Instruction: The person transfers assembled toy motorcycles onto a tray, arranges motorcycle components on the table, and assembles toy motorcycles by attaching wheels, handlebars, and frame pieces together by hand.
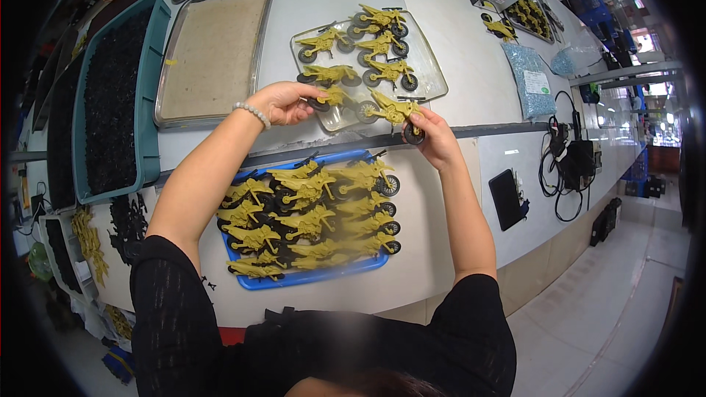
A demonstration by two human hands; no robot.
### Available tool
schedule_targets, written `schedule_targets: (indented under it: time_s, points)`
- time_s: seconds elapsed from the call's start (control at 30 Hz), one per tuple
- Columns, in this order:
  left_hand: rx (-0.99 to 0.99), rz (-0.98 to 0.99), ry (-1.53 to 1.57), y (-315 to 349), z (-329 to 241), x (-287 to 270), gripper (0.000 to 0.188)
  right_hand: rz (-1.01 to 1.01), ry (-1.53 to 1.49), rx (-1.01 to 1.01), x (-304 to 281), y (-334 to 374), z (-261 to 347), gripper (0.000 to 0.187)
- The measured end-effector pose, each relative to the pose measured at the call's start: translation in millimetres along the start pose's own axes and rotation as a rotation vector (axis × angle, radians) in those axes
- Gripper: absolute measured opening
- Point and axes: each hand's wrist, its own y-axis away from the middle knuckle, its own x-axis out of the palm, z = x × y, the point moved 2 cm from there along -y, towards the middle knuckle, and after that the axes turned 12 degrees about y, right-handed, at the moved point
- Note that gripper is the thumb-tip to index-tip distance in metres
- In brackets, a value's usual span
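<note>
My left hand (pixel 283 104), a bead bracelet at its wrist, has its fingers closed on a yellow toy motorcycle (pixel 335 95) with dark wheels. A second yellow toy motorcycle (pixel 392 108) is pinched near one wheel by my right hand (pixel 435 137). Both are at the near edge of a shallow rectangular tray (pixel 434 77), where several more yellow toy motorcycles (pixel 382 44) stand in two columns. Closer to me, a blue tray (pixel 294 279) is packed with rows of the same motorcycles; a blurred haze covers part of it.
A bare metal tray (pixel 213 59) and a teal bin (pixel 151 103) of small black parts stand at the left. Yellow and black parts lie at the near left. Toward the right are a bag of blue pellets (pixel 528 81), a black phone-like device (pixel 506 199) and coiled cables (pixel 562 169).
</note>
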Motion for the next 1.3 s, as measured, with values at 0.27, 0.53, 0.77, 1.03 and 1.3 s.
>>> schedule_targets:
  time_s: [0.27, 0.53, 0.77, 1.03, 1.3]
  points:
    - [0.1, -0.116, -0.043, 4.2, 24.8, 7.9, 0.027, -0.347, 1.373, -1.071, 67.1, 75.1, 24.3, 0.041]
    - [1.118, -0.269, -1.15, 23.9, 30.1, 40.2, 0.023, -0.408, 1.667, -1.4, 82.8, 111.5, 24.6, 0.037]
    - [1.847, -0.156, -1.752, 73.2, 43.6, 64.5, 0.02, -0.49, 1.514, -1.346, 74.0, 122.2, 15.7, 0.042]
    - [1.758, -0.219, -1.462, 106.8, 71.4, 61.5, 0.019, -0.482, 1.079, -1.015, 66.3, 131.3, -2.2, 0.044]
    - [0.815, -0.195, -0.305, 165.9, 114.3, 16.8, 0.027, -0.151, 0.396, -0.175, 52.8, 133.0, -42.9, 0.032]
